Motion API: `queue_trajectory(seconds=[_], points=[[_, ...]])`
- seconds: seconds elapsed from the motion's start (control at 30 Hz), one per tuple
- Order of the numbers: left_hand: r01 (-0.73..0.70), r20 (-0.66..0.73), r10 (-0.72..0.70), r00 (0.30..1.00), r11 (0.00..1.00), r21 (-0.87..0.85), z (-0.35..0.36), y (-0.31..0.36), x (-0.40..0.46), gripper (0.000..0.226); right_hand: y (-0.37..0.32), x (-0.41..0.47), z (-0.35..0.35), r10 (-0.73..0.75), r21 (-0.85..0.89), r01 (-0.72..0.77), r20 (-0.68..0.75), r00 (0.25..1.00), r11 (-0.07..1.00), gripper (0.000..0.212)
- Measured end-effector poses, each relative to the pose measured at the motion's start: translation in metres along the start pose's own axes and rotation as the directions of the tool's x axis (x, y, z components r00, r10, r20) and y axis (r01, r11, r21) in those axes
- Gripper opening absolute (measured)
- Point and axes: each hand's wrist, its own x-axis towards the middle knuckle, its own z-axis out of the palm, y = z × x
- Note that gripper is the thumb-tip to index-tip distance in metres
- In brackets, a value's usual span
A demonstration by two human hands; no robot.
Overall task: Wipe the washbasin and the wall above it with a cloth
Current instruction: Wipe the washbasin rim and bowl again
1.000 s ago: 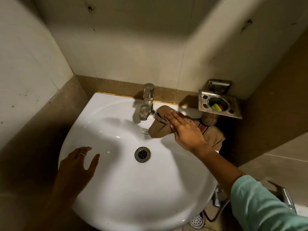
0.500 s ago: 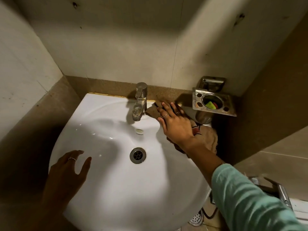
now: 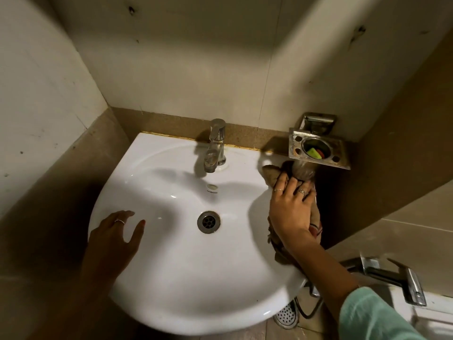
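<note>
A white washbasin (image 3: 181, 273) fills the middle of the view, with a chrome tap (image 3: 215, 146) at its back and a metal drain (image 3: 208, 221) in the bowl. My right hand (image 3: 291, 212) lies flat on a brown cloth (image 3: 270, 176) on the basin's right rim, just below a metal holder; most of the cloth is hidden under the hand. My left hand (image 3: 112, 244) rests on the basin's left rim with fingers spread and holds nothing. The pale tiled wall (image 3: 191, 62) rises behind the tap.
A square metal holder (image 3: 318, 149) with a green and a red item in its cup sticks out from the wall over the basin's right back corner. Another chrome tap (image 3: 389, 278) is at the lower right. A side wall (image 3: 36, 99) stands close on the left.
My right hand has slid the cloth from beside the tap rightward along the back rim to the basin's right edge under the holder. My left hand has stayed on the left rim.
</note>
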Motion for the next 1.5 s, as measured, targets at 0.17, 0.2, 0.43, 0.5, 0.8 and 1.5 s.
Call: queue_trajectory(seconds=[0.17,0.2,0.43,0.5,0.8,1.5], points=[[-0.023,-0.01,0.023,1.0,1.0,0.003,0.001,-0.003,-0.003,0.044,0.006,-0.037,-0.007,0.094,-0.001,-0.094,0.094,0.991,0.996,0.067],[-0.018,-0.008,0.018,1.0,1.0,0.001,0.002,-0.003,-0.002,0.045,0.008,-0.044,-0.01,0.084,0.01,-0.086,0.116,0.99,0.996,0.067],[-0.005,-0.004,0.004,1.0,1.0,-0.018,0.0,-0.001,-0.006,0.043,0.007,-0.109,-0.036,-0.103,0.116,0.063,0.374,0.922,0.991,0.063],[-0.007,-0.015,0.006,1.0,1.0,-0.023,-0.001,0.0,-0.007,0.042,-0.001,-0.125,-0.043,-0.165,0.184,0.095,0.415,0.895,0.978,0.059],[-0.013,-0.077,0.008,0.997,0.998,-0.055,0.002,-0.006,-0.008,0.045,-0.066,-0.204,-0.064,-0.651,0.614,0.469,0.098,0.753,0.635,0.051],[-0.023,-0.074,0.018,0.997,0.998,-0.066,0.007,-0.012,-0.001,0.04,-0.06,-0.094,-0.004,-0.49,0.511,0.229,0.462,0.74,0.828,0.045]])
